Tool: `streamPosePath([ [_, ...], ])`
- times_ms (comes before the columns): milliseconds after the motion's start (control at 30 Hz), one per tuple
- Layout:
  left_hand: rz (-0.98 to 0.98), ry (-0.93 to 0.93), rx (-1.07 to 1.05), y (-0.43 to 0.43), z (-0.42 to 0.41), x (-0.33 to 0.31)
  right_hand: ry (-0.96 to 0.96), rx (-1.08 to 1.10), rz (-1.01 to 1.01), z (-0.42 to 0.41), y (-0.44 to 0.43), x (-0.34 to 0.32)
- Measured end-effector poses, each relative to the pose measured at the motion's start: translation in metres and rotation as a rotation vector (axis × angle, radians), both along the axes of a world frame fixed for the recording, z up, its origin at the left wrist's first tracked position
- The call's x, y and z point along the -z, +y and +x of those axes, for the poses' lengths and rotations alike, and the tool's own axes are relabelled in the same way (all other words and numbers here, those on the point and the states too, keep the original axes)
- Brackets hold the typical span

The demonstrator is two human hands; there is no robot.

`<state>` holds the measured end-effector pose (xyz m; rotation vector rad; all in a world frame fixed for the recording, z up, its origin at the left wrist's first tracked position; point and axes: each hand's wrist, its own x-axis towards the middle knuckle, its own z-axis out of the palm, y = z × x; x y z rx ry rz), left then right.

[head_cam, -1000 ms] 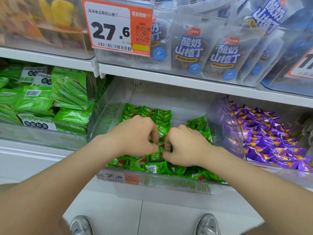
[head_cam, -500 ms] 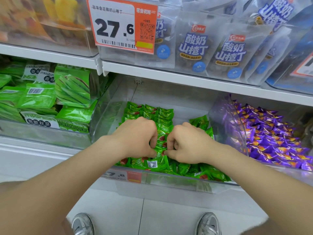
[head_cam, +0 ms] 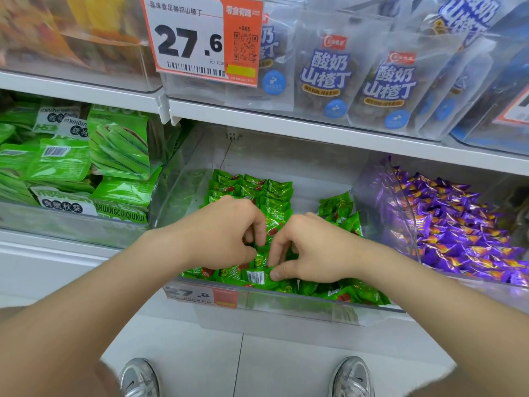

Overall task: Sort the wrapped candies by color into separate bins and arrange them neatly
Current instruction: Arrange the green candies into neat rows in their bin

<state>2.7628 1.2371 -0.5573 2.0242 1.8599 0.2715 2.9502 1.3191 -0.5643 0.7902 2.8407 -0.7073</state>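
While both hands work inside the middle bin (head_cam: 300, 306), the head view looks down on a shelf (head_cam: 315, 130) of clear bins. The left hand (head_cam: 226, 233) has its fingers curled down, and its thumb and fingertips pinch at the green candies (head_cam: 274, 196) just under them. The right hand (head_cam: 309, 250), touching or almost touching it at 3 o'clock, pinches one green wrapper between thumb and forefinger. Its thumb tip rests on a candy that lies barcode up against the front wall.

At 12 o'clock from the hands the green candies stand in tidy columns. Their long axes run from 9 to 3 o'clock, with the crimped ends pointing to the sides. At 2 o'clock a loose heap of them tilts every which way. More lie along the front wall from 7 to 4 o'clock, mostly crosswise too. A small price label (head_cam: 200, 295) sits on that wall.

The bin at 3 o'clock (head_cam: 380, 202) holds purple candies (head_cam: 458, 224) in a jumble with no common direction. The bin at 9 o'clock (head_cam: 71, 224) holds flat green packets (head_cam: 120, 144), some leaning, some lying. On the tier above, at 12 o'clock, a large price tag (head_cam: 200, 38) reads 27.6 beside pale packets (head_cam: 326, 73) standing upright.

At 6 o'clock two grey shoes (head_cam: 140, 376) stand on the floor (head_cam: 286, 362).
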Motion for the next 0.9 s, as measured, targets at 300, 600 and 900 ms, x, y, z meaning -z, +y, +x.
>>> streamPosePath([
  [300, 0.173, -0.169, 0.104, -0.007, 0.002, -0.016, 0.322, 0.644, -0.711, 0.019, 0.022, -0.029],
  [600, 0.236, -0.140, -0.081, 0.000, 0.002, -0.007, 0.297, 0.384, -0.418, 0.015, 0.011, -0.025],
  [900, 0.165, -0.043, -0.340, -0.004, -0.005, -0.004, -0.066, 0.010, 0.144, 0.014, 0.005, -0.001],
])
